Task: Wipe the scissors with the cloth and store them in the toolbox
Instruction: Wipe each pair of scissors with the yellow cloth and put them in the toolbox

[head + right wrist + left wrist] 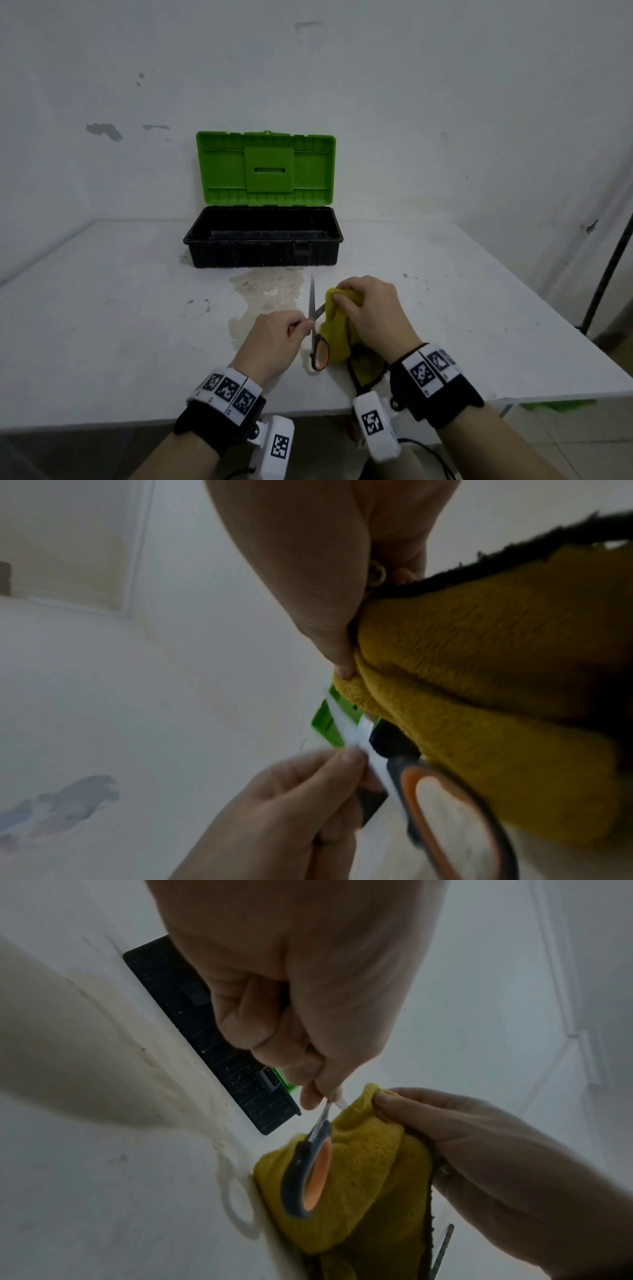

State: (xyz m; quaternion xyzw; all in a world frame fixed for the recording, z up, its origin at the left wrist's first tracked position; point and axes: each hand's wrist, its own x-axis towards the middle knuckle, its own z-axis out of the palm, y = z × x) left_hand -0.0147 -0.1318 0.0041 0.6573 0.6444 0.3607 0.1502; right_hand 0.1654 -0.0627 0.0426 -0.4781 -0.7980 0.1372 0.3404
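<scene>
Broadly, the table (102,325) fills the lower half of the head view, with a pale stain (263,291) on it at centre. At its far edge, mid-frame, the toolbox (263,245) stands with its green lid (265,168) up and the black tray open, so storing is not yet done.

Below the box, just under centre, both hands work close together. The right hand (371,313) has its fingers curled round the yellow cloth (334,330), bunched over one blade. The left hand (275,337) pinches the scissors (313,318) near the pivot between thumb and fingertips. These are open: one blade points up the frame toward the box, the other runs right into the cloth. One orange-lined handle loop hangs free at the bottom; I cannot tell where the other loop is.

Judging from this, the wiping is under way, and the risks lie in the grip:
- A pinch at the pivot is a light hold; a hard pull of the cloth could twist the scissors out and drop them on the table.
- The blades are spread, so the cloth could snag at the crossing, or a fingertip inside the cloth could slide onto the edge.
- The free blade points outward; carrying it to the box still open could catch the tray wall.
</scene>
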